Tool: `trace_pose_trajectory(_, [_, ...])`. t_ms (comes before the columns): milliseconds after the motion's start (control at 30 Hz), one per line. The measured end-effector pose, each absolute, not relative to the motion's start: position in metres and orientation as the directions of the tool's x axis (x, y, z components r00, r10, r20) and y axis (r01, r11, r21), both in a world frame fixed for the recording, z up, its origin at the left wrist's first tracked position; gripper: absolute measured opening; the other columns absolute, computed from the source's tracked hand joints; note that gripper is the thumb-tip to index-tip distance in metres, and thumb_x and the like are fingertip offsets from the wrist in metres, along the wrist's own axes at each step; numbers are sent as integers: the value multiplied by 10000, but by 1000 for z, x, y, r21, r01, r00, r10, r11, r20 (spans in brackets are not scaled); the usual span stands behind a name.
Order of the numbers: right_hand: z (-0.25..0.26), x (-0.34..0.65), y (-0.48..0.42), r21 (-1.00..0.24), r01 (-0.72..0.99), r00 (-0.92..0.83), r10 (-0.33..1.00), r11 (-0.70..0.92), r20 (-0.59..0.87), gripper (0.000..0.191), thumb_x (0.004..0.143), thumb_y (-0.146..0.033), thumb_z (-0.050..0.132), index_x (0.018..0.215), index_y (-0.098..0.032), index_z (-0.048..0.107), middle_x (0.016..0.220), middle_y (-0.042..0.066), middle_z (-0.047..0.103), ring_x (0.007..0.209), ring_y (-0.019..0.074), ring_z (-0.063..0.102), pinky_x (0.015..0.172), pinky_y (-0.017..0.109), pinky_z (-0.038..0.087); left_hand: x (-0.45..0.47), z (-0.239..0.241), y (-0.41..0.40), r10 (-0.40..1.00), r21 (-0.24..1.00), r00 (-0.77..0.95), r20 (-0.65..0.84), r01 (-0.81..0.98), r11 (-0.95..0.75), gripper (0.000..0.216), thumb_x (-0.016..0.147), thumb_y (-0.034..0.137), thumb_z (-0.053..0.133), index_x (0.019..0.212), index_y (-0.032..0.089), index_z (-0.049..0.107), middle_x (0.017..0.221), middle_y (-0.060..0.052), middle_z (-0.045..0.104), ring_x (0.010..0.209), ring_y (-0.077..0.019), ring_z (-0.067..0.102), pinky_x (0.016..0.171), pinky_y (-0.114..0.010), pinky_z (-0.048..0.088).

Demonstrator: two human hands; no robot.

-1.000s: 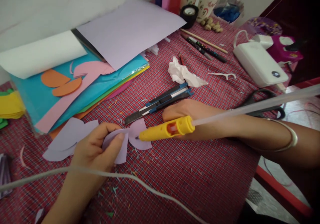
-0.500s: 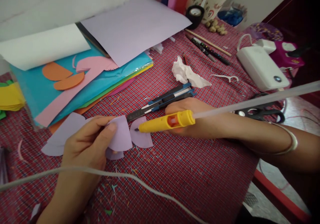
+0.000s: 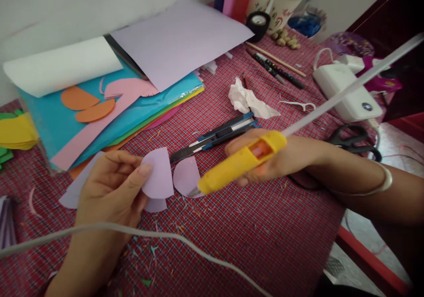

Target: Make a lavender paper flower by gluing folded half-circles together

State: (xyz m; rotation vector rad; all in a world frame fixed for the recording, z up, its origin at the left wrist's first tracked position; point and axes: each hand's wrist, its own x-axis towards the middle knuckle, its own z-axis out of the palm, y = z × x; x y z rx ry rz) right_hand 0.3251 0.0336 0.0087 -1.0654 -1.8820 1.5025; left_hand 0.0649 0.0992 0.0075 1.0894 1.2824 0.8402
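Observation:
My left hand (image 3: pixel 111 186) pinches a lilac paper petal (image 3: pixel 159 173) between thumb and fingers, holding it just above the red checked cloth. A second lilac petal (image 3: pixel 185 178) lies flat on the cloth to its right. My right hand (image 3: pixel 274 158) is wrapped round a yellow glue gun (image 3: pixel 240 162) with a long clear glue stick (image 3: pixel 347 89) poking out of its back. The gun's nozzle points down-left and touches the lower edge of the lying petal. A larger lilac paper piece (image 3: pixel 74 191) sits partly hidden behind my left hand.
A blue utility knife (image 3: pixel 215 136) lies just behind the petals. Stacked coloured sheets (image 3: pixel 109 94) fill the back left. Crumpled tissue (image 3: pixel 247 100), pens (image 3: pixel 274 69), black scissors (image 3: pixel 354 140), a white box (image 3: pixel 344 89), cups and paint bottles stand at the back right. A grey cord (image 3: pixel 132 235) crosses the foreground.
The glue gun has tilted steeply, its nozzle dropping onto the lying petal's lower edge. My left hand turned the held petal upright and drew slightly left.

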Motion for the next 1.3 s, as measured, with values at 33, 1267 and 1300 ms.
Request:
trace_pose_trajectory(33, [6,326,34,-979,199,-526,847,33,-78,83,859,-185,637,911,-154,582,844,-17,643,752,76,588,688,175,477,64,7,100,939,950,143,-311,82,302,286,609,198,785,801,210,574,604,66,534,429,-56,451,321,-109,356])
trace_pose_trajectory(1267, [17,325,29,-967,254,-275,958,-16,-88,121,846,-281,616,867,-178,556,830,-11,645,836,116,617,739,221,512,60,4,98,922,947,250,-296,201,250,211,619,217,807,776,200,667,629,44,602,485,-44,485,428,-107,386])
trace_pose_trajectory(1300, [15,326,30,-966,258,-236,967,-32,-95,119,845,-286,617,859,-183,560,821,-16,643,856,121,621,755,222,519,60,5,97,915,937,256,-312,243,251,213,618,237,814,776,200,676,618,44,598,487,-45,481,427,-108,379])
